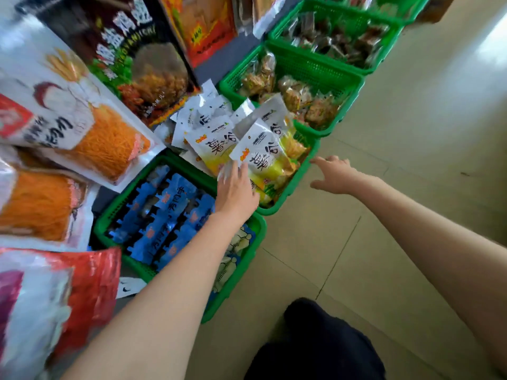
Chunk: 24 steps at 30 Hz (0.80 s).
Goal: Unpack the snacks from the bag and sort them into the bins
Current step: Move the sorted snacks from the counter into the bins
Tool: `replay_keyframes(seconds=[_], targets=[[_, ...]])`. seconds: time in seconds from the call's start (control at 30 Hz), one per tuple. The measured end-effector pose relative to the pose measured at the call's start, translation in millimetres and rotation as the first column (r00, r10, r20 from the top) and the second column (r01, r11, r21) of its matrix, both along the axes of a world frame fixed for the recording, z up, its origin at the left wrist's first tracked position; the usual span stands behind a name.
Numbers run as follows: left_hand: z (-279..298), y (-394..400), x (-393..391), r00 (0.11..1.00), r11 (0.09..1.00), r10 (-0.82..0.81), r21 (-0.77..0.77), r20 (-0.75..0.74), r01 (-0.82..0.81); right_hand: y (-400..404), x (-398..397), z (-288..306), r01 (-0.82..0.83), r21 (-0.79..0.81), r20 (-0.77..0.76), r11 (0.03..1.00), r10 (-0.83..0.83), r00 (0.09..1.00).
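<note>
The left hand [236,187] touches a white and yellow snack pack [263,157] in a green bin [290,185]. The right hand [333,175] is spread open over bare floor [397,149].

Bright daylight glares on the floor [493,42] upper right; wide-angle edges blur.
</note>
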<state>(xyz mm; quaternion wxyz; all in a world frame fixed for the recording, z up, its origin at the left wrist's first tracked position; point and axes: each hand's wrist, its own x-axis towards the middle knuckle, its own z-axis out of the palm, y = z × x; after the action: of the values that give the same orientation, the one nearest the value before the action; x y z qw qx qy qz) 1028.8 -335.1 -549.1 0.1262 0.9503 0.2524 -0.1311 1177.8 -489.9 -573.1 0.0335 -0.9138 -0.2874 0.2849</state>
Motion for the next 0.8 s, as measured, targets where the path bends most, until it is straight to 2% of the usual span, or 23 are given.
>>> replay_keyframes(seconds=[0.17,0.27,0.37,0.47,0.53,0.63,0.7,0.8], targets=[[135.9,-73.6,7.0,0.958,0.962,-0.265,-0.097,-0.107,0.255,-94.0,-23.0,159.2,0.221,0.067,-0.153,0.973,-0.208,0.966],[216.1,-133.6,-7.9,0.897,0.899,-0.431,-0.136,-0.104,0.416,-157.0,-65.1,253.2,0.391,0.129,-0.164,0.911,-0.370,0.915],[286.4,-195.1,-33.9,0.787,0.788,-0.614,-0.101,-0.055,0.607,-228.0,-129.3,334.4,0.522,0.152,-0.119,0.839,-0.509,0.852],[346.7,-267.3,-66.2,0.621,0.619,-0.783,-0.050,0.038,0.784,-318.8,-221.6,404.2,0.640,0.150,-0.031,0.753,-0.644,0.765],[382.4,-322.8,-97.9,0.473,0.474,-0.873,-0.024,0.119,0.880,-382.7,-299.1,449.1,0.747,0.132,0.050,0.651,-0.757,0.651],[426.7,-412.9,-151.6,0.197,0.210,-0.964,0.060,0.178,0.976,-467.6,-427.6,505.4,0.902,0.107,0.161,0.417,-0.903,0.398],[448.3,-472.9,-195.2,-0.003,0.023,-0.982,0.132,0.190,0.991,-510.7,-518.5,527.5,0.975,0.074,0.197,0.207,-0.962,0.190],[471.1,-550.0,-263.4,-0.248,-0.211,-0.945,0.181,0.215,0.961,-551.4,-641.5,534.4,0.996,0.016,0.245,-0.093,-0.965,-0.094]])
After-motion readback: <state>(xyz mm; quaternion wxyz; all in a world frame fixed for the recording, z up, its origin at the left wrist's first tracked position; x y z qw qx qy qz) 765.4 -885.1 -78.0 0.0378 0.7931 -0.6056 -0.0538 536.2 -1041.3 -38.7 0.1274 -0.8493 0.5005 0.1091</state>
